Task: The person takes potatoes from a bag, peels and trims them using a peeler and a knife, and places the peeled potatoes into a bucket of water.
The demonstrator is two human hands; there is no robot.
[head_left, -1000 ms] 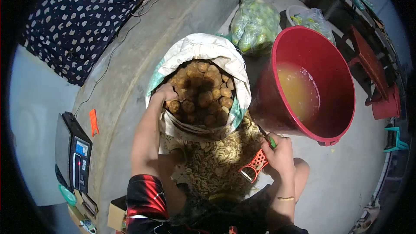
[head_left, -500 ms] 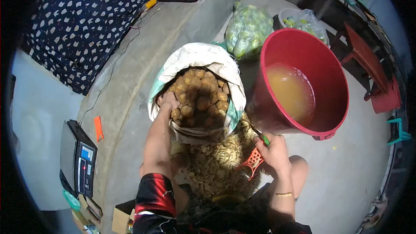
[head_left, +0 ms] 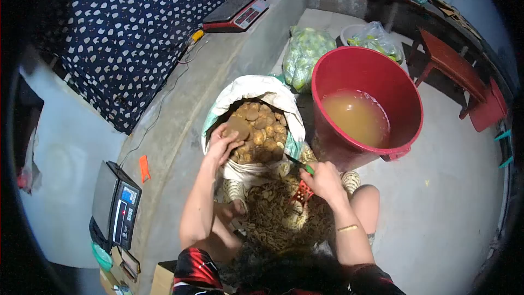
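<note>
So the big change from the earlier frame is the left hand [head_left: 222, 145]. It was down inside the sack [head_left: 293, 113], in with the potatoes [head_left: 265, 137] at the left edge, and now it's up over that same edge with one potato [head_left: 237, 128] in its grip. Fingers are open about as wide as that potato and curled round its near-left side, so it's a proper hold. The potato itself sits above the left part of the sack's mouth, with the rest of the pile showing below and to the right of it.

Right hand [head_left: 323, 179] is over by the sack's near right corner, closer in to the sack than before. Its fingers are wrapped narrow around the green handle of a knife [head_left: 295, 160], blade angled out toward the sack's near edge. Same hand also has a red peeler [head_left: 302, 192], which hangs under the fingers over the peelings [head_left: 273, 213]. Can't tell exactly which fingers pinch the peeler, the hand covers that bit.

The peelings are heaped on the floor [head_left: 415, 224] off the sack's near edge, between the person's feet. Big red bucket [head_left: 357, 64] with cloudy yellowish liquid stands just beside the sack's right edge, and a bag of green vegetables [head_left: 307, 57] is past the sack's far right corner.
</note>
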